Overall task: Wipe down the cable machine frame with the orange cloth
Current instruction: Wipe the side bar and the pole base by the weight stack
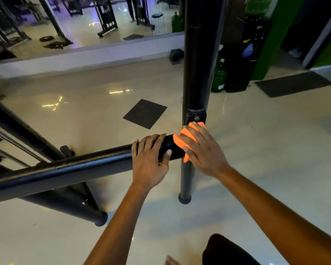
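**Hands at the joint: wiping where rail meets post**

Your left hand (pixel 150 155) sits on the horizontal black steel rail of the cable machine frame (pixel 65 169), fingers draped over the top and thumb curled round the near side, so it grips the tube and steadies you; just to its right, your right hand (pixel 200 150) lies flat with fingers spread and nearly straight, pressing the small orange cloth (pixel 180 139) onto the rail's end, right where it meets the upright black round post (pixel 198 54); the cloth is mostly hidden under the palm, with orange showing at the fingertips and below the thumb.

By my reading, you are mid-wipe at this junction; the long stretch of rail to the left and the post above look yet to be covered, though I cannot tell which parts are already clean. Your next move likely calls for keeping pressure through the flat palm and wrapping the cloth round the bolted collar (pixel 196 116) or up the post, shifting the bracing hand clear as you go.
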Tool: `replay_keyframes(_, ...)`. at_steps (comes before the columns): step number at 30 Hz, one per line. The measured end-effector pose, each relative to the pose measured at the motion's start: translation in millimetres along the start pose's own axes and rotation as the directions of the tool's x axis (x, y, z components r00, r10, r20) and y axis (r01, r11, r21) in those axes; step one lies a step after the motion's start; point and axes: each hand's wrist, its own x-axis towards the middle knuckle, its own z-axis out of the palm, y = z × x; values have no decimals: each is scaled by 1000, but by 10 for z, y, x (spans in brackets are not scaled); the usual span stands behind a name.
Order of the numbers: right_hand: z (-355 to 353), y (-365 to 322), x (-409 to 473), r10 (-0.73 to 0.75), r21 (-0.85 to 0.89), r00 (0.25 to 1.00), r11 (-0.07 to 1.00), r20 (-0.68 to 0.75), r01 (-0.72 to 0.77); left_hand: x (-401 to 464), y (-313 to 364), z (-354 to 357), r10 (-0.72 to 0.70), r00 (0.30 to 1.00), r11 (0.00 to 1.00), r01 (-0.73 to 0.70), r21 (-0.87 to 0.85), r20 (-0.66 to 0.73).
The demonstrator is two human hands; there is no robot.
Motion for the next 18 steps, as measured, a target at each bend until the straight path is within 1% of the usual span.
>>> replay_keyframes(1, -29, 94, -10, -19, -11, 1000, 1000, 23, 20, 5, -15, 2, 1, 1000, 1000, -1, 6, -1)
replay_keyframes(2, -20, 100, -19, 7, 8, 1000, 1000, 19, -7, 4, -23, 0, -1, 1000, 1000, 1, 15, 0)
replay_keyframes(3, 9, 13, -31, 79, 53, 997, 995, -6, -79, -5, -22, 1, -5, 1000, 1000, 5, 20, 0)
replay_keyframes(4, 50, -138, -48, 189, 120, 982, 976, -30, -184, -16, -12, 6, -12, 1000, 1000, 12, 19, -2)
replay_keyframes(5, 101, -296, -67, 297, 193, 954, 939, -42, -284, -25, 1, 14, -18, 1000, 1000, 18, 16, -10)
replay_keyframes(6, 146, -421, -81, 374, 255, 926, 902, -50, -350, -28, 17, 26, -23, 1000, 1000, 23, 14, -20)
replay_keyframes(7, 177, -498, -98, 414, 295, 909, 877, -57, -381, -27, 37, 42, -29, 999, 999, 30, 15, -31)
replay_keyframes(11, 87, -360, -247, 404, 345, 913, 866, -58, -361, -29, 149, 80, -71, 996, 996, 73, 43, -46)
replay_keyframes(14, -174, -64, -326, 437, 377, 895, 847, -90, -376, 8, 202, 44, -90, 996, 995, 90, 40, -11)
replay_keyframes(16, -320, 99, -228, 448, 365, 878, 856, -169, -367, 42, 246, 14, -120, 992, 992, 119, 26, 24)
replay_keyframes(17, -349, 146, -131, 431, 342, 882, 871, -188, -353, 60, 280, 13, -138, 990, 990, 138, 20, 36)
replay_keyframes(18, -331, 167, -25, 392, 309, 905, 892, -166, -329, 85, 322, 28, -155, 987, 988, 154, 9, 42)
